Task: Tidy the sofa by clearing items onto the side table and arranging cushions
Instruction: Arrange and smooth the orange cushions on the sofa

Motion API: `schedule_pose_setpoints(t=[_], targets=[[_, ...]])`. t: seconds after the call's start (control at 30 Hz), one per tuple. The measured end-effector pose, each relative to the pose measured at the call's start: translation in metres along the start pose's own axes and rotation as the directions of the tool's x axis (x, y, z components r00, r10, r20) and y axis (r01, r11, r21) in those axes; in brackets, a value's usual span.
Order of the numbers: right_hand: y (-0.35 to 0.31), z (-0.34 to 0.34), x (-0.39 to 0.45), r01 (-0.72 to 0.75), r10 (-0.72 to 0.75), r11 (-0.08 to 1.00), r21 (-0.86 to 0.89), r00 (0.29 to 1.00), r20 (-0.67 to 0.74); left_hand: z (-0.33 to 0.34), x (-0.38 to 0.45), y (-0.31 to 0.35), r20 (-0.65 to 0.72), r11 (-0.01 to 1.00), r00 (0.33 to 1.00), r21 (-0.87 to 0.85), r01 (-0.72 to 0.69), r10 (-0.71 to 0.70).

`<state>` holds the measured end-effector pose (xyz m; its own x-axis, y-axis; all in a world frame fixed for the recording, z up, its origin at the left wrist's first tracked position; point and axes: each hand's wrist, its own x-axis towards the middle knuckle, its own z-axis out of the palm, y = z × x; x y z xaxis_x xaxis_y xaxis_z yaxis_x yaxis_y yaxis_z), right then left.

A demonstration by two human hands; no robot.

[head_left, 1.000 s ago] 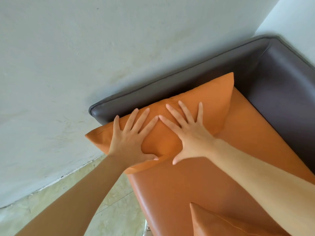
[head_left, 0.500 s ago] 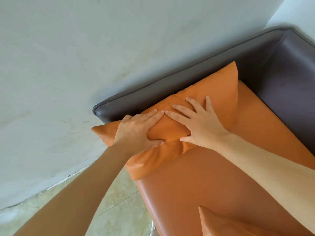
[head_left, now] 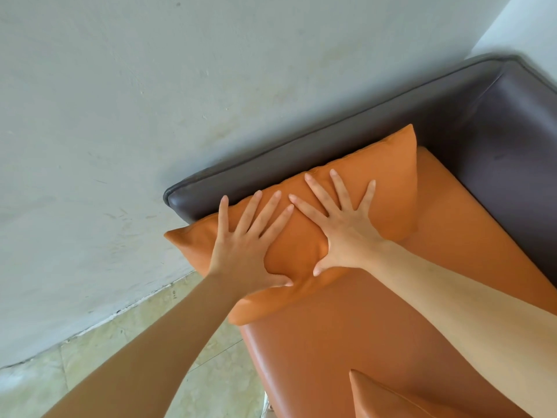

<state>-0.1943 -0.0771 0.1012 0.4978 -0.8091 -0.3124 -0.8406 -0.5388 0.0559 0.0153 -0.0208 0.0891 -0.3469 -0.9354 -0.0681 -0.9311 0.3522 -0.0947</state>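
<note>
An orange leather cushion (head_left: 388,176) leans against the dark brown armrest (head_left: 271,173) at the end of the sofa, its lower corner hanging over the seat's front edge. My left hand (head_left: 244,245) lies flat on its left half with fingers spread. My right hand (head_left: 343,227) presses flat on the middle, fingers spread too. Neither hand grips anything. The orange sofa seat (head_left: 346,333) runs below the cushion. The corner of a second orange cushion (head_left: 379,396) shows at the bottom edge.
The dark brown sofa back (head_left: 518,164) rises at the right. A pale wall (head_left: 150,101) stands behind the armrest. Beige floor tiles (head_left: 120,357) lie left of the sofa.
Half a second ago both hands had their fingers drawn together on the cushion; now the fingers are spread flat again, as one second ago. The cushion has stayed against the armrest.
</note>
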Motion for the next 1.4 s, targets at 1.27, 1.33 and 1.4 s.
schedule_pose_setpoints(t=[1.27, 1.33, 1.4], targets=[[0.009, -0.044, -0.104, 0.003, -0.004, 1.000, -0.001, 0.958, -0.286, -0.062, -0.014, 0.014, -0.067, 0.985, 0.983, 0.018, -0.172, 0.173], [0.014, -0.052, -0.125, -0.023, 0.031, 0.999, 0.029, 0.946, -0.323, -0.071, -0.019, 0.031, -0.041, 0.960, 0.960, -0.032, -0.279, 0.278], [0.022, -0.057, -0.149, -0.036, 0.044, 0.999, 0.029, 0.944, -0.327, -0.079, -0.025, 0.053, -0.011, 0.923, 0.924, -0.050, -0.383, 0.382]])
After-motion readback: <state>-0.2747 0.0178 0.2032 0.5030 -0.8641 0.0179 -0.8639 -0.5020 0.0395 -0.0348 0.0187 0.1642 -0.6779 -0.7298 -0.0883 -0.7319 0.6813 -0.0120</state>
